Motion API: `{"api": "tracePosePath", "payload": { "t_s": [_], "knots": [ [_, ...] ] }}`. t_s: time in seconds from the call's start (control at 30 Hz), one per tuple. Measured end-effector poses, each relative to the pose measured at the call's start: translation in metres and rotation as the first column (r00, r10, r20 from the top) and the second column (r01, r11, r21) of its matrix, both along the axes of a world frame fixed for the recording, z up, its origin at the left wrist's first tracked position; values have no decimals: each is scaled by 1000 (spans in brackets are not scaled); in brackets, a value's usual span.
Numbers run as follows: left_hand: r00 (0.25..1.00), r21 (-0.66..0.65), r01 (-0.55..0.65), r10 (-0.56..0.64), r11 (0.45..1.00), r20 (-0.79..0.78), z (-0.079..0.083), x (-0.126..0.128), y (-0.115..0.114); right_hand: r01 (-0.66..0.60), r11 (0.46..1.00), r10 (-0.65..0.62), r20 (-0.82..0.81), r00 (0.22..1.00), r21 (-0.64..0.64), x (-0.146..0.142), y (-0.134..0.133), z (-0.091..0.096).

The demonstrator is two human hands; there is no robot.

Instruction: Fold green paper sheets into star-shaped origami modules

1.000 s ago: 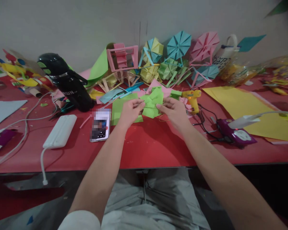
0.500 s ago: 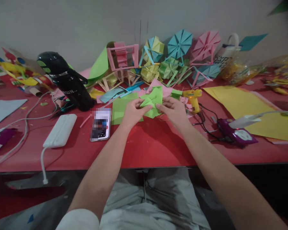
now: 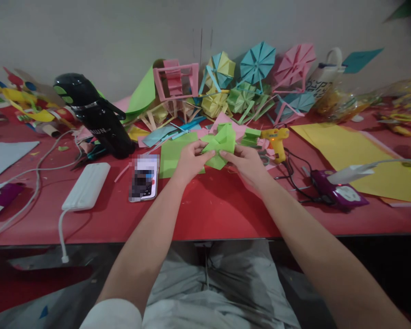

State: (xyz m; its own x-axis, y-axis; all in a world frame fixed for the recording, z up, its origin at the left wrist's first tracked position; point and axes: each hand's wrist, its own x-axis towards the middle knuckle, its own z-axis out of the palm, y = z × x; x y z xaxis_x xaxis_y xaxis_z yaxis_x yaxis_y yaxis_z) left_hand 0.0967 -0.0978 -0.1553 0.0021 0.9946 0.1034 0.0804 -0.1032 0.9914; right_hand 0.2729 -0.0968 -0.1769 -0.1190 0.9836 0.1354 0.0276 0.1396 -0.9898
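Both my hands hold a folded light green paper piece point(image 3: 221, 144) just above the red table point(image 3: 212, 210). My left hand point(image 3: 188, 162) pinches its left side with closed fingers. On the piece's lower right edge my right hand point(image 3: 248, 164) is closed too. A flat green paper sheet point(image 3: 173, 153) lies under my left hand. A phone point(image 3: 144, 177) with a lit screen lies just left of my left wrist.
Paper fans and frames point(image 3: 239, 87) crowd the back by the wall. A black bottle point(image 3: 96, 116) leans at the left, with a white power bank point(image 3: 85, 186) and its cables. A yellow glue gun point(image 3: 276, 139), a purple device point(image 3: 335, 192) and yellow sheets point(image 3: 356, 155) lie to the right.
The green folded piece has been raised and turned slightly between my hands; my right hand has shifted lower under it. The rest of the table looks the same.
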Motion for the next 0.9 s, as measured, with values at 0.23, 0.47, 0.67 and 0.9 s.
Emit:
{"api": "tracePosePath", "payload": {
  "t_s": [0.23,0.47,0.67,0.9],
  "knots": [
    [1000,-68,19,-19,997,0,2,-7,1,28,995,-26,18,999,-96,4,-1,4],
    [999,-92,39,-40,995,-7,2,-13,3,53,986,-41,76,996,-158,5,-5,12],
    [999,-91,30,-31,995,-8,5,-14,2,-2,983,15,74,997,-182,7,-4,15],
    [999,-73,3,-6,997,-39,3,-15,3,-3,992,17,110,994,-124,7,-5,17]
  ]
}}
